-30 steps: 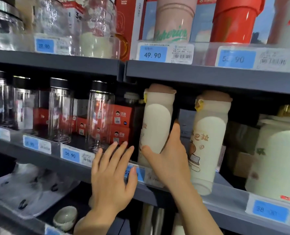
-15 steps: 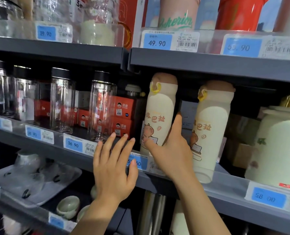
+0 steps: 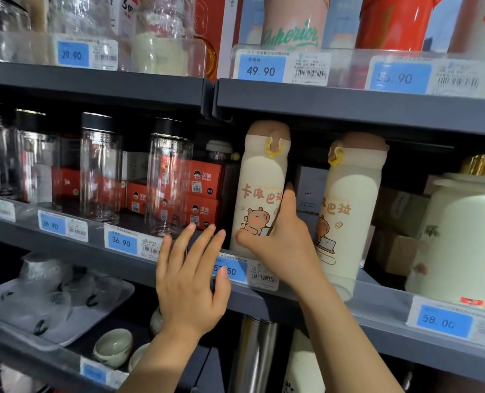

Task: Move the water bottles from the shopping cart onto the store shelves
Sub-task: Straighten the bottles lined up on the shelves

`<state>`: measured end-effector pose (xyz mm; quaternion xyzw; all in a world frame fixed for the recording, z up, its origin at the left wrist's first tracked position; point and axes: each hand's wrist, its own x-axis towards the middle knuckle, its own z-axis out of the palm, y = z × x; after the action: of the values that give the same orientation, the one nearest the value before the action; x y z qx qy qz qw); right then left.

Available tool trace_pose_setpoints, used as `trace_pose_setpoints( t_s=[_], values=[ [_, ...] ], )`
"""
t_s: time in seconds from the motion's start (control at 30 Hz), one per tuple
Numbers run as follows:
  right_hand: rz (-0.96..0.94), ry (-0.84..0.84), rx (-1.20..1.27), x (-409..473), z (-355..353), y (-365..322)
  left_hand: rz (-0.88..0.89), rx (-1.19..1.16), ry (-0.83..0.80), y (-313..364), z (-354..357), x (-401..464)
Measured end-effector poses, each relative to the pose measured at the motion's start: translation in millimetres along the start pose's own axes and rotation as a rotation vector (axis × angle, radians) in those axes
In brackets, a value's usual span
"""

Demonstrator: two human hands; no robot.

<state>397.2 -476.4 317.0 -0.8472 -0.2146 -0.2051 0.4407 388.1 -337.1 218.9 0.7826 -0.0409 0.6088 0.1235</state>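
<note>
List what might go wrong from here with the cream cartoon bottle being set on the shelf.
1. The cream cartoon-printed bottle with the tan lid stands near the grey shelf's front lip; if the right hand lets go carelessly, it may tip forward.
2. Its matching cream neighbour leans; a nudge might topple it.
3. The left hand hovers open near the clear glass bottle and might knock it.

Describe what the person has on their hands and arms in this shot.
Nothing is worn: the left hand and right hand are bare, with no gloves, rings, watch or bracelet visible. Both forearms are uncovered down to the frame edge, no sleeves in view. Fingernails look short and unpainted.
</note>
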Motion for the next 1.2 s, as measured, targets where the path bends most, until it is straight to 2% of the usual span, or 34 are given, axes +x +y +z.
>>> trace_pose_setpoints(
  t_s=[0.13,0.47,0.8,0.9,1.0,1.03,1.1,1.2],
  values=[
    [0.019,-0.025,0.053,-0.1,-3.1,1.4,0.014,-0.005,0.010,-1.3,0.7,-0.6],
    [0.000,-0.047,0.009,4.2,-2.7,1.9,0.034,0.002,0.032,-2.6,1.7,-0.9],
    [-0.033,0.009,-0.083,-5.2,0.1,-1.1,0.037,0.015,0.033,-2.1,1.4,-0.8],
    [-0.155,0.155,-0.113,-31.9,-8.2,-7.6,0.040,0.013,0.031,-2.3,-0.4,-0.8],
    [-0.415,0.558,-0.291,-54.0,-28.8,-1.5,0.028,0.014,0.028,-1.1,-1.4,-0.5],
    [-0.416,0.675,-0.323,-53.5,-36.6,5.8,0.024,0.014,0.027,-0.4,-1.6,-0.4],
    [-0.266,0.743,-0.324,-45.3,-50.2,18.4,0.019,0.017,0.020,0.5,-1.5,-0.7],
    [0.021,0.585,-0.363,-34.5,-58.6,27.1,0.019,0.025,0.009,0.1,-1.7,-1.0]
  ],
)
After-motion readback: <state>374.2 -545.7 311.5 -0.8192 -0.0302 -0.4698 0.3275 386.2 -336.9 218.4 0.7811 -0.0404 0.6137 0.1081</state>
